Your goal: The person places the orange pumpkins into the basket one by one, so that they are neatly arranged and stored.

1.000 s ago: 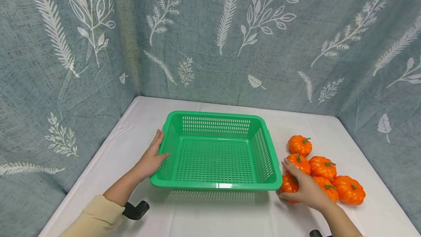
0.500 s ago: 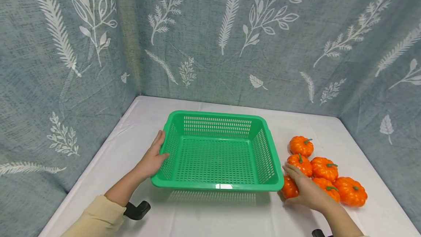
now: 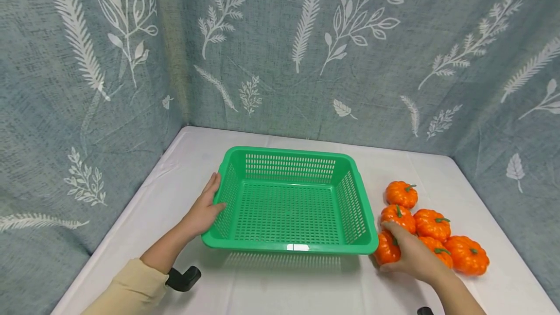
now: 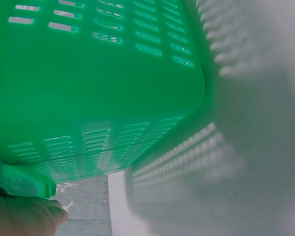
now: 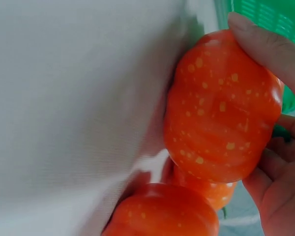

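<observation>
A green plastic basket [image 3: 245,245] with slotted walls stands on the white table, nothing in it. My left hand [image 3: 204,212] holds its left rim, thumb over the edge and fingers along the outside. The left wrist view shows the basket's outer wall [image 4: 98,83] close up, with part of the left hand [image 4: 27,216] at the lower left corner. Just right of the basket, my right hand [image 3: 413,253] grips the nearest small orange pumpkin [image 3: 386,251]. In the right wrist view, thumb and fingers are around that pumpkin [image 5: 221,108], which sits on or close above the cloth.
Several more orange pumpkins with green stems cluster behind and right of the right hand, among them a back one [image 3: 401,194] and a right one [image 3: 466,255]. Grey-blue leaf-print curtains [image 3: 271,91] enclose the table's [image 3: 280,288] back and sides.
My right hand's fingers have curled in closer around the nearest pumpkin. The left hand and basket keep their place; the whole view has shifted slightly.
</observation>
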The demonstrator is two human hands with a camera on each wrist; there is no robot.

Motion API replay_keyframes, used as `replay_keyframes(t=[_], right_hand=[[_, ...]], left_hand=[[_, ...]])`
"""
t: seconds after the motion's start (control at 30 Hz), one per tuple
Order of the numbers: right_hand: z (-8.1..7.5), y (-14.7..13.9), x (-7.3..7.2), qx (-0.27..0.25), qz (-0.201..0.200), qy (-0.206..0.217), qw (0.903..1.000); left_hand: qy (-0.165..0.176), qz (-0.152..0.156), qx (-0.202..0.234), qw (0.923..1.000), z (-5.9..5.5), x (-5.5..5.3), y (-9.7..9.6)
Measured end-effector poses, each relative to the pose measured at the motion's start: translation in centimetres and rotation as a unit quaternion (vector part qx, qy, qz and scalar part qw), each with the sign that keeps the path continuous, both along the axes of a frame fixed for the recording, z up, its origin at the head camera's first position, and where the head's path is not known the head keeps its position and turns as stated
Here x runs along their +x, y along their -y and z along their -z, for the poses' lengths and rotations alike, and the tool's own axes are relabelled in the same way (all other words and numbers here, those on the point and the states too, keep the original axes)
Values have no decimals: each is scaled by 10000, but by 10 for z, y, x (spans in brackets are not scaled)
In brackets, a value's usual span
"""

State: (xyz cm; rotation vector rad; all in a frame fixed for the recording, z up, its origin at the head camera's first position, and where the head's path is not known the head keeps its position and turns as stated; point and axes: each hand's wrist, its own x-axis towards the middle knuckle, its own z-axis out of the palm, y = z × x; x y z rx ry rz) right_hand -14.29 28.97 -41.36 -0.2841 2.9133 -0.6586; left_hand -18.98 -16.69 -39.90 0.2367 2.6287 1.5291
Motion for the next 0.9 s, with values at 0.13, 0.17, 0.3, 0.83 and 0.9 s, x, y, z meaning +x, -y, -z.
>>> replay_keyframes(t=[0.13,0.17,0.3,0.83,0.9], right_hand=[[3,1,2,52,-3,43,10000],[3,1,2,69,-13,40,10000],[5,3,2,129,-92,-113,9998],[-40,4,-15,286,-82,-450,9985],[-47,4,-19,301,-29,-462,9985]], left_hand=[[-38,13,36,10000,0,0,0],[-51,16,47,10000,0,0,0],[-72,8,89,9999,0,0,1],[-93,40,104,9999,1,1,0],[-94,39,99,9999,2,0,0]])
